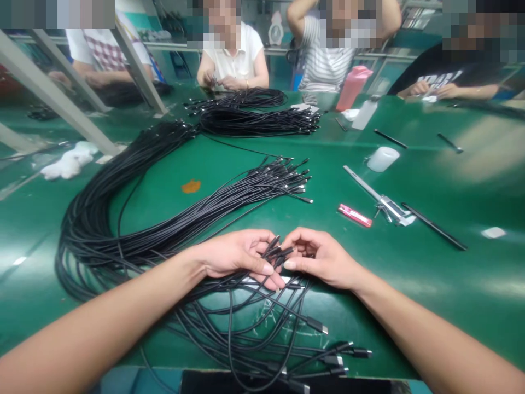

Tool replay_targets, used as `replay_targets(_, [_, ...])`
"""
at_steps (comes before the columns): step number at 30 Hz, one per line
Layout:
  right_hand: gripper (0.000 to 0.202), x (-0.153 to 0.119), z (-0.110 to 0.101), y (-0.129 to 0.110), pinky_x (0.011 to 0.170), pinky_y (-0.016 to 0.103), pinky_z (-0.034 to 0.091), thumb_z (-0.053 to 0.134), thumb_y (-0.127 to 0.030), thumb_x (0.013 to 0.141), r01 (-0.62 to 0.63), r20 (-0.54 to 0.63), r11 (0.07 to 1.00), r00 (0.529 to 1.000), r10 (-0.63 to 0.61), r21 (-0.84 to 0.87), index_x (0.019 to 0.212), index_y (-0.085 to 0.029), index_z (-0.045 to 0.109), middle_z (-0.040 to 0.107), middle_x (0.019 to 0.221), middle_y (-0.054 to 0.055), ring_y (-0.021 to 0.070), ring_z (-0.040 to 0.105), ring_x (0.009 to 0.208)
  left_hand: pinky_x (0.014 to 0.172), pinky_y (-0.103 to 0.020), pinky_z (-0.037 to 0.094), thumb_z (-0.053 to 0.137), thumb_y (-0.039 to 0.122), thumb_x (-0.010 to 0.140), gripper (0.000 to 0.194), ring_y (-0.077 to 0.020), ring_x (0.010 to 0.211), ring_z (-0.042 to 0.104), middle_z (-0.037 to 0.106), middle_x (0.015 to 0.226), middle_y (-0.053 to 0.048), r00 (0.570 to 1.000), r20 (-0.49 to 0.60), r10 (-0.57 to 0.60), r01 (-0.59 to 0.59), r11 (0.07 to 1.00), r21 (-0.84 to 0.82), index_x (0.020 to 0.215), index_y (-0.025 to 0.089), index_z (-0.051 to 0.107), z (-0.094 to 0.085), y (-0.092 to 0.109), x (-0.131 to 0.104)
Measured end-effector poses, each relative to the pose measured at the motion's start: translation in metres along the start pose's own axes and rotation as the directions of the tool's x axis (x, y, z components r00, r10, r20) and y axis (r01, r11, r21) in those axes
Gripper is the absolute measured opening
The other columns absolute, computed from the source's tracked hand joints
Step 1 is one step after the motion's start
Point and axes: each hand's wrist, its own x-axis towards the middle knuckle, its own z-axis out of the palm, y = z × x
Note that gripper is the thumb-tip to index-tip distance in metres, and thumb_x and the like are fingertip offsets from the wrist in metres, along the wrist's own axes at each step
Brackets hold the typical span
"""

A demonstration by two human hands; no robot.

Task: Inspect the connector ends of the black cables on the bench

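Several black USB cable ends (275,253) are bunched between my two hands at the middle of the near table. My left hand (241,254) is closed around them from the left, thumb across the cables. From the right, my right hand (318,256) pinches at the connector tips with curled fingers. Loose black cables (246,328) hang below my hands, their plugs lying near the table's front edge. Behind my hands, a thick bundle of black cables (197,219) curves round from the left, its connectors spread toward the middle.
On the green table (430,306) lie a caliper (381,200), a pink lighter-like object (355,215), a black pen-like rod (435,226) and a white roll (383,158). More black cables (258,120) lie farther back. Several people sit opposite; metal posts (61,93) stand at left.
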Motion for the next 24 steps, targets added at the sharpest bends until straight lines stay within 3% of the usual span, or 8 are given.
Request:
replay_targets(9, [0.027,0.002,0.002,0.0,0.054,0.025,0.041,0.082,-0.037,0.073,-0.064,-0.067,0.998,0.996,0.065,0.022,0.081,-0.019,0.064,0.06,0.063,-0.003,0.0106,0.051,0.055,0.079,-0.038,0.062,0.077,0.017,0.078,0.031,-0.0245,0.086,0.075,0.073,0.096,-0.009,0.998,0.009,-0.055,0.055,0.998,0.036,0.103,0.014,0.059,-0.006,0.0,-0.002])
replay_targets(16, [0.028,0.003,0.0,0.004,0.053,0.024,0.039,0.082,-0.037,0.073,-0.074,-0.107,0.996,0.991,0.079,0.055,0.082,-0.018,0.063,0.059,0.062,-0.003,0.0098,0.05,0.055,0.068,-0.031,0.061,0.08,0.017,0.074,0.024,-0.0177,0.07,0.072,0.071,0.081,-0.004,0.995,0.014,-0.1,0.099,0.992,0.081,0.087,0.014,0.06,-0.008,0.004,-0.002])
replay_targets(24, [0.024,0.003,0.0,-0.001,0.056,0.023,0.039,0.08,-0.035,0.077,-0.071,-0.048,0.996,0.996,0.074,0.052,0.091,-0.019,0.068,0.062,0.072,-0.002,0.0092,0.051,0.059,0.057,-0.024,0.057,0.085,0.016,0.067,0.031,-0.0154,0.062,0.071,0.064,0.072,0.002,0.996,-0.058,-0.071,0.076,0.992,0.097,0.08,0.014,0.057,-0.008,-0.002,0.001])
